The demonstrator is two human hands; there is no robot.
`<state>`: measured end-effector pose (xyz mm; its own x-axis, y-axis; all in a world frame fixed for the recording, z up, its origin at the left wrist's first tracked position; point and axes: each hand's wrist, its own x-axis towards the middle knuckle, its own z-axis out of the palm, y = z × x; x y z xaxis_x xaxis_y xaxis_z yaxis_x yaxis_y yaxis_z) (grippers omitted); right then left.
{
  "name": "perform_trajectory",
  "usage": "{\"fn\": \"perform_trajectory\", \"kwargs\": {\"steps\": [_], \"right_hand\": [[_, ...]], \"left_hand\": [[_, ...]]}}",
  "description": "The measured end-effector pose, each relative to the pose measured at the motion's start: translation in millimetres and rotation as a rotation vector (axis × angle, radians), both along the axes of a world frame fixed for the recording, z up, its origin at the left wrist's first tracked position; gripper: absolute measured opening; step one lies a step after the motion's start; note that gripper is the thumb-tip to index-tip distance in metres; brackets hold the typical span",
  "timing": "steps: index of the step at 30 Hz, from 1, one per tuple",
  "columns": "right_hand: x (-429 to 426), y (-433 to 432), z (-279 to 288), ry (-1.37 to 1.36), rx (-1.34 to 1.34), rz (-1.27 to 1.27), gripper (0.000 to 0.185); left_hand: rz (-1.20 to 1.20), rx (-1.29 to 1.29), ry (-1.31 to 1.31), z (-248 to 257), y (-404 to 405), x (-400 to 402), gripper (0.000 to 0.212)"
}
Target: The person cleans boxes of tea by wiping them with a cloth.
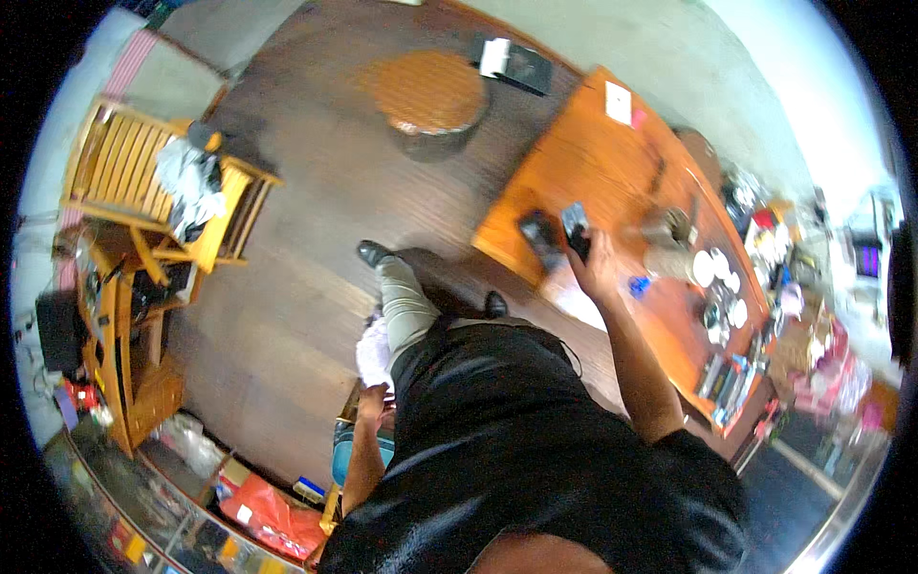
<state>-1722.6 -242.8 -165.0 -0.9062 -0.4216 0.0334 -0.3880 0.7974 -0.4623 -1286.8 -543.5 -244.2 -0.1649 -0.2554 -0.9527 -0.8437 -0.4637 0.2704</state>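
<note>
My right hand (597, 264) is over the wooden desk (574, 158), its fingers around a dark, phone-like object (577, 224) with a light bluish end. Close to it on the desk lies another dark flat object (539, 235). Low at my left side, my left hand (374, 403) is closed on a pale lilac cloth (373, 353) that hangs beside my leg. The exact grip of the fingers is blurred.
White cups (703, 269), a grey-brown container (670, 228) and a blue item (639, 287) stand on the desk. A round woven stool (434, 93) is ahead. A wooden chair (129, 161) bearing clothes is at left. Behind my left arm is a blue bin (344, 455).
</note>
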Motion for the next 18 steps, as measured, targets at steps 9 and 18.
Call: {"fn": "perform_trajectory", "kwargs": {"steps": [9,18], "right_hand": [[17,-62,-59,-0.226,-0.081,-0.492,0.053],[-138,-257,-7,-0.173,0.189,-0.172,0.041]], "left_hand": [[0.355,-0.115,0.322,18,-246,-18,0.035],[0.782,0.028,0.217,-20,-272,11,0.038]]}}
